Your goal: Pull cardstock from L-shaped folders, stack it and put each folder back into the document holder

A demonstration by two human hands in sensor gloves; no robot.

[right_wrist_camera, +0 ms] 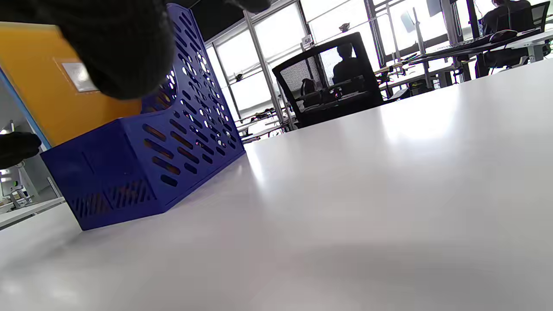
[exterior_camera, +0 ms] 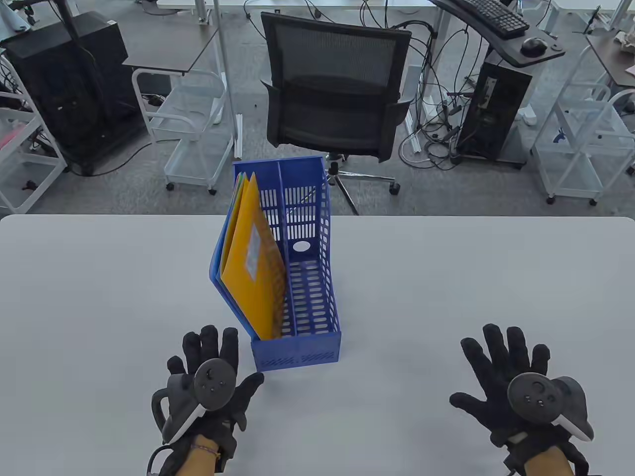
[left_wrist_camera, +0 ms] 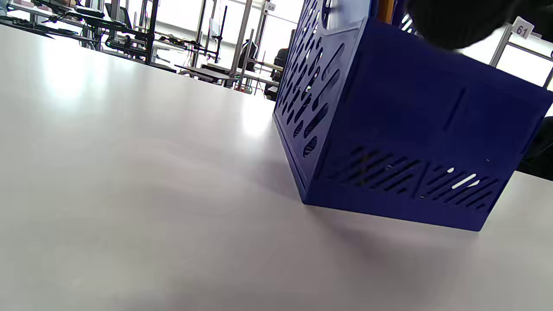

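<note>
So far nothing looks started. Left hand (exterior_camera: pixel 208 384): fingers (exterior_camera: pixel 211 342) straight and close together, flat over the worktop (exterior_camera: pixel 446 277), holding nothing, just near of the document holder's near left corner. Right hand (exterior_camera: pixel 521 384): fingers (exterior_camera: pixel 501 347) spread wide, also holding nothing, well apart from the holder on the right.

Blue document holder (exterior_camera: pixel 297 354) stands upright mid-worktop, two slots. Left slot holds the folders (exterior_camera: pixel 253 267), an orange one in front, with blue and green edges showing behind on the left; they lean out over the left wall. Right slot looks empty. The right wrist view shows the orange folder (right_wrist_camera: pixel 47 99) rising above the holder's low near wall.

No cardstock lies on the worktop, no stack begun. Whether the folders hold cardstock cannot be told. Judgement: all of it remains — drawing each folder, pulling the sheets, stacking, returning the folders.
</note>
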